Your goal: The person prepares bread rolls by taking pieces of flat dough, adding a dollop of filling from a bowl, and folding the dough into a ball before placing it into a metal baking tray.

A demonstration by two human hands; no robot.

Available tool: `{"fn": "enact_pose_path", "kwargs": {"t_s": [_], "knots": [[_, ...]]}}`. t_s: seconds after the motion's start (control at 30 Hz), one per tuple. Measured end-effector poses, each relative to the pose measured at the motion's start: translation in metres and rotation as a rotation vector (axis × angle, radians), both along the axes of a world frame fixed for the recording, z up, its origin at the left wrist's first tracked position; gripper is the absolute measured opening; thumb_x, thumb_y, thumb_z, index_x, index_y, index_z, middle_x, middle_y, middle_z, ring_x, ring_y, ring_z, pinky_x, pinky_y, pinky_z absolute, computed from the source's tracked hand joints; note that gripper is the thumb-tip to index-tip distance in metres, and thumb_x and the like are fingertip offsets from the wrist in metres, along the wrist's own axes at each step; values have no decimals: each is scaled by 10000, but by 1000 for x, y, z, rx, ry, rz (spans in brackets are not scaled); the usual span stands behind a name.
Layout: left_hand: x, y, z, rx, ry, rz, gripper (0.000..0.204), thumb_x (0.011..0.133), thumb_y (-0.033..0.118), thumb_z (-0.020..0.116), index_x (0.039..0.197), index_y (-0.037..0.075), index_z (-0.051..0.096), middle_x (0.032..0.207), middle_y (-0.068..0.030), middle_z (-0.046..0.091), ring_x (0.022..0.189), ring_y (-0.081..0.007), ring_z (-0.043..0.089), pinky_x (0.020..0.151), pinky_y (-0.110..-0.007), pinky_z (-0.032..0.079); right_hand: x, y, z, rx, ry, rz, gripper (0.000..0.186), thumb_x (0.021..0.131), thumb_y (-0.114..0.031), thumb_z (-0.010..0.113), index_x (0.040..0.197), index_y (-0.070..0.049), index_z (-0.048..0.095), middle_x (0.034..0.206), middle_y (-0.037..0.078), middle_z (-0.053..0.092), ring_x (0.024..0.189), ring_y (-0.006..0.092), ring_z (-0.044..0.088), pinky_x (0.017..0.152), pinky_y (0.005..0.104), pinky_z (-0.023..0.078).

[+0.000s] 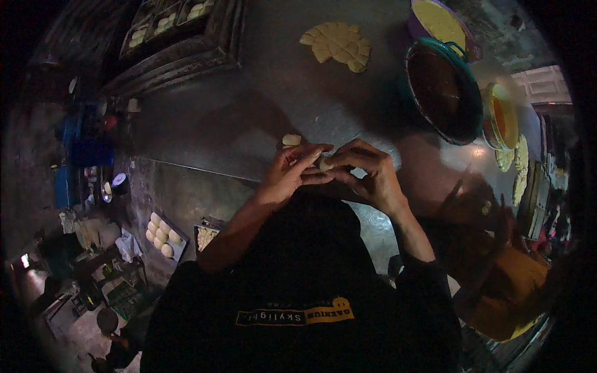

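In front of my body, over the near edge of the metal table (205, 140), my two hands meet around a small pale piece of dough (324, 163). It rests against the fingers of my left hand (292, 171), which are curled beneath and beside it. My right hand (372, 174) pinches the same dough from the other side with its fingertips. Fingers cover much of the piece. Just beyond my left fingers, a small dough roll (291, 140) lies on the table. Farther off sits a flat dough round (336, 45) cut into wedges, part of it gone.
Stacked dark trays (180, 67) with dough pieces stand far left. At right are a teal basin (404, 87) of dark filling, a purple basin (467, 31) of yellow mass and a yellow bowl (511, 109). A person in orange clothing (510, 280) works at lower right.
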State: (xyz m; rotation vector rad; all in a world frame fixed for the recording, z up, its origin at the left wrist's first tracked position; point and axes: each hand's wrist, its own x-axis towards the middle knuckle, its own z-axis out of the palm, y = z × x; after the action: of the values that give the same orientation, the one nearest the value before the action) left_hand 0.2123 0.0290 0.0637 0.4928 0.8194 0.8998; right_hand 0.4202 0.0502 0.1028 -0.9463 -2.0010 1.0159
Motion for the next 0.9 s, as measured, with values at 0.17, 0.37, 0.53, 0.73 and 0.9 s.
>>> {"fn": "enact_pose_path", "kwargs": {"t_s": [0.17,0.37,0.53,0.73,0.9], "knots": [[7,-7,14,343,280,-195,296,938,111,659,1206,7,589,1170,-86,651,1056,-167,645,902,-307,553,7,0,-4,-346,83,73,205,783,-3,768,975,-41,704,905,100,688,779,211,670,702,318,529],[5,-13,-2,449,562,-269,366,886,108,718,1208,-11,590,1079,-66,672,1032,-155,643,849,-291,531,3,-9,-18,-263,-103,25,205,778,-31,781,969,-37,706,1142,129,631,965,250,619,828,331,506],[-9,-29,-56,170,223,2,254,954,130,607,1183,21,616,1063,-69,682,993,-161,649,865,-287,512,-22,-26,-9,215,-174,30,471,756,-61,743,1213,-143,661,1332,96,543,1210,292,508,949,414,485],[-24,-29,-74,345,689,119,347,999,170,536,1316,33,555,1245,-138,623,1071,-188,634,905,-307,499,-44,-36,-67,242,-326,62,498,815,-76,668,1306,-105,589,1265,108,619,1141,285,596,891,405,518],[-30,-24,-80,748,840,146,498,1046,236,458,1495,65,330,1290,-199,595,1128,-216,622,850,-332,539,-47,27,-89,-491,-180,83,252,839,-83,684,1088,-42,679,1060,139,690,924,284,684,759,350,525]]}}
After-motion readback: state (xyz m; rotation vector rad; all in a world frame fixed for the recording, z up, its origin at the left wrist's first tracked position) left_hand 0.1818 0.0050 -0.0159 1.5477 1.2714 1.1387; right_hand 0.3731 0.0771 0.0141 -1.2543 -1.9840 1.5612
